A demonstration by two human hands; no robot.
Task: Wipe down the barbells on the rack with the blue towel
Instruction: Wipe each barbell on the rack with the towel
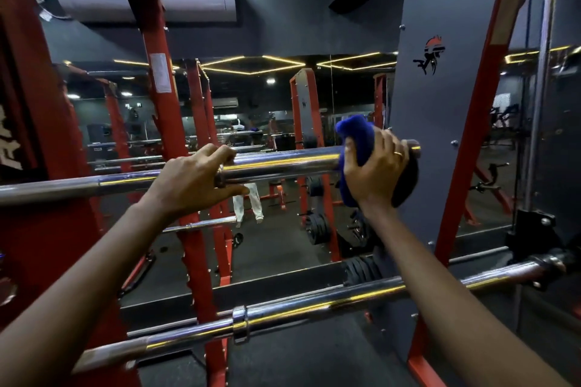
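A chrome upper barbell point(283, 163) runs across the red rack at chest height. My left hand point(191, 179) grips it at the collar where the thin shaft meets the thick sleeve, fingers over the top and thumb below. My right hand point(375, 170) holds the blue towel point(356, 135) wrapped round the sleeve near its right end. The towel bunches above and below the bar. A second chrome lower barbell point(314, 305) lies lower and nearer to me, slanting up to the right, under both forearms.
Red rack uprights point(163, 110) stand left of centre, and another red upright point(471, 148) at the right beside a dark grey panel point(440, 97). A wall mirror point(270, 122) behind reflects the gym. Black weight plates point(317, 228) hang beyond the bars.
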